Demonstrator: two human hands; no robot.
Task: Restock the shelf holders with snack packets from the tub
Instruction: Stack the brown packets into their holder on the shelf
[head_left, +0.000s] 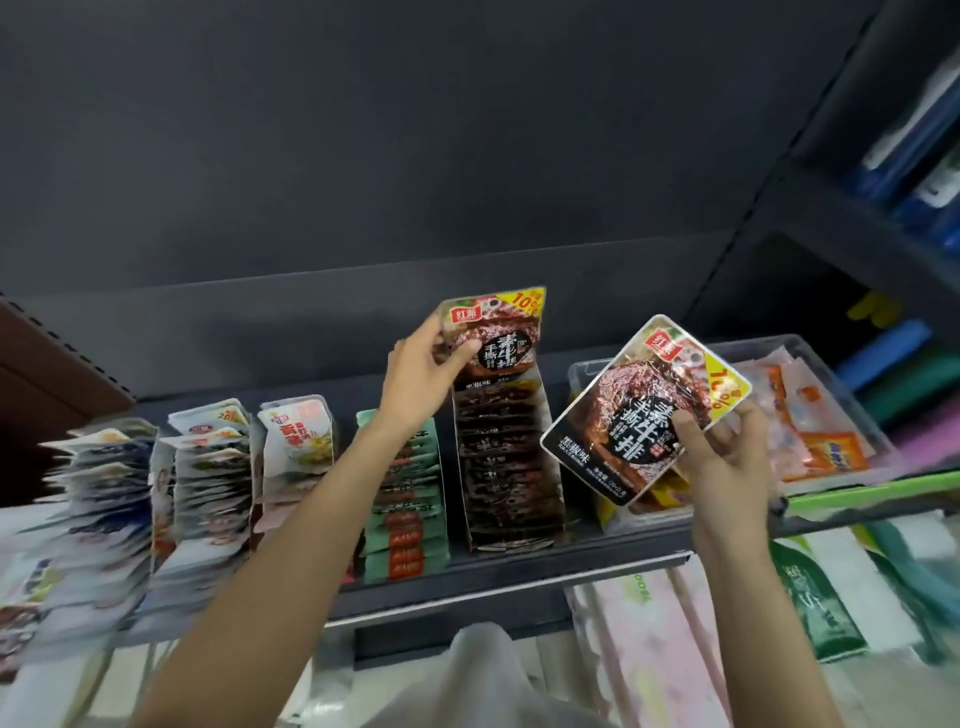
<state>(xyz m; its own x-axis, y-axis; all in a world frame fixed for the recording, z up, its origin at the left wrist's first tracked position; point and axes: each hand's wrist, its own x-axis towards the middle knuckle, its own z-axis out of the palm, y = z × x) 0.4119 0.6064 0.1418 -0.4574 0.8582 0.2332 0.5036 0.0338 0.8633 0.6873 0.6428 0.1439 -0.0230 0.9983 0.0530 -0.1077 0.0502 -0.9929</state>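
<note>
Toward the right end of the dark shelf (519, 564), a cardboard holder (511, 457) stands packed with dark meat-snack packets in a row running from the front edge to the back. The left hand (421, 374) reaches to the rear of that row, its grip pinching the rearmost packet (493, 338), thumb on the printed face, so that it stands upright above the others. The right hand (727, 452) holds a matching loose packet (649, 410) tilted in the air just right of the holder, fingers curled round its lower right corner. Behind it, at the shelf's right end, sits the clear plastic tub (810, 353) with orange and pink packets left inside. Other holders of snack packets (208, 467) fill the shelf to the left.

The step in hand looks like loading this holder: the left hand parts or steadies the back of the row. Next, the loose packet probably needs turning upright, face forward, and sliding into the gap without buckling its neighbours.
</note>
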